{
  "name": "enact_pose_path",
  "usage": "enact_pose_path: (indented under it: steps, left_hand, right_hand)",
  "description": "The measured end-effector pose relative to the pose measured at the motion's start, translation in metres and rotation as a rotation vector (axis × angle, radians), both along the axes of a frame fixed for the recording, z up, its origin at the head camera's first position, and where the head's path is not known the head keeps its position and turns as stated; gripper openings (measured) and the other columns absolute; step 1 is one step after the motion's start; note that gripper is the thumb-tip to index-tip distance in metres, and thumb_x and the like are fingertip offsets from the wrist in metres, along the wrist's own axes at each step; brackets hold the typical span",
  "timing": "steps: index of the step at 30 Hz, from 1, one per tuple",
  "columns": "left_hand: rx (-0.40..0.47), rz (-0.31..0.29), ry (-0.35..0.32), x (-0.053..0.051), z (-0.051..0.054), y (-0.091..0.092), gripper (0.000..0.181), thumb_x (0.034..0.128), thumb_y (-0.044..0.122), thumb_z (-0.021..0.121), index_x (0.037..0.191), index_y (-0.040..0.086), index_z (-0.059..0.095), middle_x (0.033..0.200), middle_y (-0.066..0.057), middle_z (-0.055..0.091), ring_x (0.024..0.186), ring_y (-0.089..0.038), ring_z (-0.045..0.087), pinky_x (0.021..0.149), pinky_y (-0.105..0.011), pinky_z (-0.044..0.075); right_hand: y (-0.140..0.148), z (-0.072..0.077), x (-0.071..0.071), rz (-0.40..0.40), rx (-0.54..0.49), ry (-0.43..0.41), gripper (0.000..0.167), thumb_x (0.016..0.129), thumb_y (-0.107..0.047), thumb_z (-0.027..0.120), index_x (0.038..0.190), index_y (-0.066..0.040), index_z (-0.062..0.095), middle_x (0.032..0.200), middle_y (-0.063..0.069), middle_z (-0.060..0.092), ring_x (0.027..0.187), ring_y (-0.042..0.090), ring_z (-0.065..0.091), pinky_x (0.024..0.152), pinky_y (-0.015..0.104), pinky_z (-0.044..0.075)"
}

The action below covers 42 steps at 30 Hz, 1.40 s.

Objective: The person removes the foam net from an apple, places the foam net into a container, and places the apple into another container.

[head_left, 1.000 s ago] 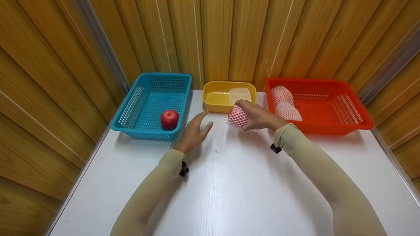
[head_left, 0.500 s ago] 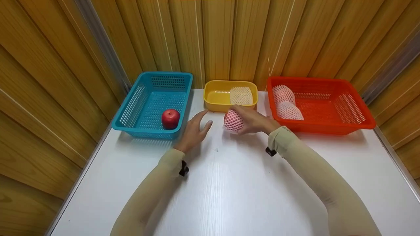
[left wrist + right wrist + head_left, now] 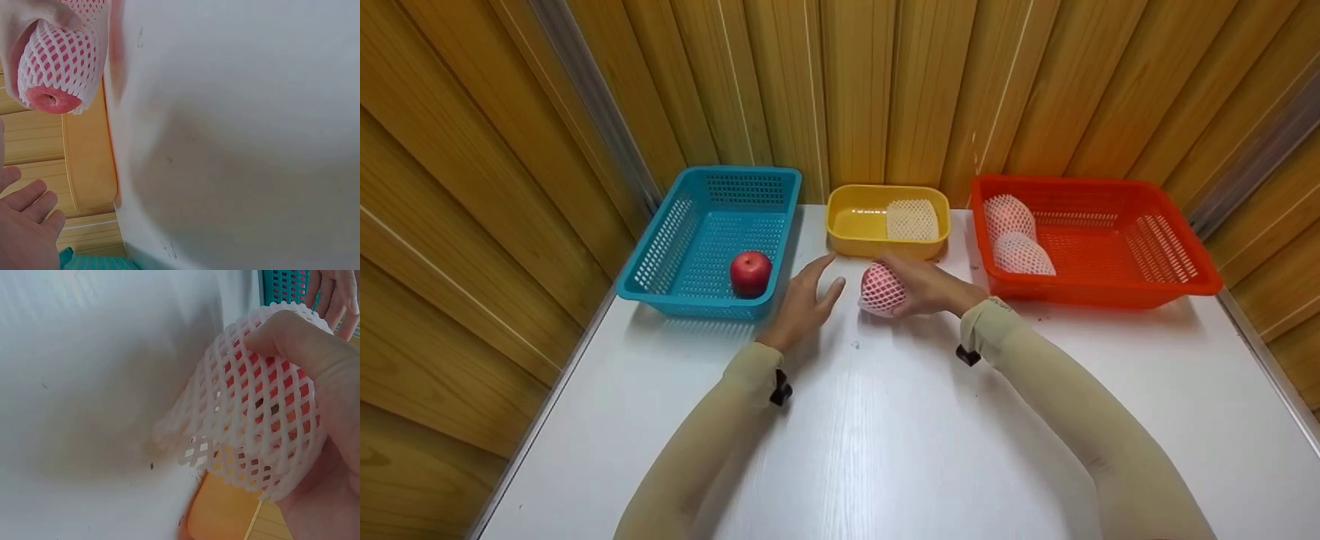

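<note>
A red apple in a white foam net [image 3: 883,289] is gripped by my right hand [image 3: 924,285], low over the table in front of the yellow bin. In the right wrist view the thumb lies across the netting [image 3: 253,405], whose loose end hangs past the fruit. The left wrist view shows the apple's bare end [image 3: 53,100] sticking out of the net. My left hand [image 3: 801,304] holds nothing; its fingers are spread, beside the blue basket [image 3: 690,306] and apart from the netted apple. One bare red apple [image 3: 750,273] sits in that basket.
The yellow bin [image 3: 847,246] at the back holds flat foam nets [image 3: 912,220]. At the right, a red basket [image 3: 1110,291] contains two netted fruits [image 3: 1023,253] against its left side. A wooden panel wall [image 3: 855,90] stands behind the white table [image 3: 847,435].
My right hand has moved left and slightly toward me with the netted apple, away from the yellow bin. My left hand has stayed in place.
</note>
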<state>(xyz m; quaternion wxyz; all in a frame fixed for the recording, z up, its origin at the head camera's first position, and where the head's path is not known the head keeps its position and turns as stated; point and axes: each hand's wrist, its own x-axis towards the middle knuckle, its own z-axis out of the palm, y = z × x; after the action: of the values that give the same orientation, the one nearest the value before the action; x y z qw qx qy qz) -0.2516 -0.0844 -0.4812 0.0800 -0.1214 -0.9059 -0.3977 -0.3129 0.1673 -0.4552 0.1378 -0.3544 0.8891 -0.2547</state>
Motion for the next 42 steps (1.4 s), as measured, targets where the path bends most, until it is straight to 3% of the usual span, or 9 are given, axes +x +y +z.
enact_pose_path:
  steps: [15, 23, 28, 36, 42]
  left_hand:
    - [0.014, -0.011, 0.048, 0.0, -0.004, -0.002, 0.056, 0.1043, 0.031, 0.061, 0.153, 0.007, 0.047, 0.154, -0.011, 0.05, 0.145, -0.025, 0.044, 0.121, -0.041, 0.032]
    - [0.015, -0.008, 0.013, 0.0, -0.004, -0.002, 0.056, 0.1048, 0.032, 0.06, 0.154, 0.01, 0.045, 0.156, -0.009, 0.048, 0.147, -0.024, 0.041, 0.121, -0.042, 0.031]
    - [0.021, -0.014, 0.033, 0.0, -0.006, -0.002, 0.056, 0.1047, 0.031, 0.06, 0.153, 0.006, 0.047, 0.155, -0.01, 0.05, 0.146, -0.026, 0.043, 0.121, -0.042, 0.032]
    - [0.011, -0.001, 0.006, 0.001, -0.004, -0.001, 0.057, 0.1051, 0.035, 0.059, 0.153, 0.007, 0.046, 0.156, -0.01, 0.049, 0.146, -0.025, 0.042, 0.121, -0.041, 0.032]
    - [0.016, -0.007, 0.01, 0.001, -0.003, -0.001, 0.054, 0.1055, 0.029, 0.059, 0.153, 0.005, 0.046, 0.155, -0.01, 0.049, 0.146, -0.026, 0.043, 0.121, -0.042, 0.033]
  right_hand:
    - [-0.005, -0.01, 0.002, -0.018, 0.045, -0.043, 0.099, 0.078, -0.024, 0.092, 0.156, -0.016, 0.032, 0.153, 0.008, 0.045, 0.143, 0.029, 0.041, 0.123, 0.051, 0.026]
    - [-0.006, -0.011, 0.004, -0.032, 0.062, -0.055, 0.096, 0.081, -0.027, 0.09, 0.157, -0.016, 0.031, 0.154, 0.008, 0.044, 0.144, 0.028, 0.039, 0.123, 0.05, 0.025]
    - [-0.005, -0.014, 0.004, -0.044, 0.064, -0.07, 0.097, 0.082, -0.027, 0.089, 0.158, -0.017, 0.03, 0.156, 0.008, 0.042, 0.145, 0.028, 0.038, 0.124, 0.049, 0.024]
    - [-0.002, -0.014, 0.003, -0.051, 0.017, -0.104, 0.099, 0.081, -0.026, 0.09, 0.158, -0.022, 0.028, 0.157, 0.005, 0.039, 0.146, 0.027, 0.037, 0.123, 0.052, 0.024]
    - [-0.004, -0.013, 0.005, -0.022, 0.033, -0.078, 0.102, 0.083, -0.022, 0.088, 0.161, -0.016, 0.024, 0.161, 0.009, 0.035, 0.15, 0.028, 0.032, 0.124, 0.051, 0.022]
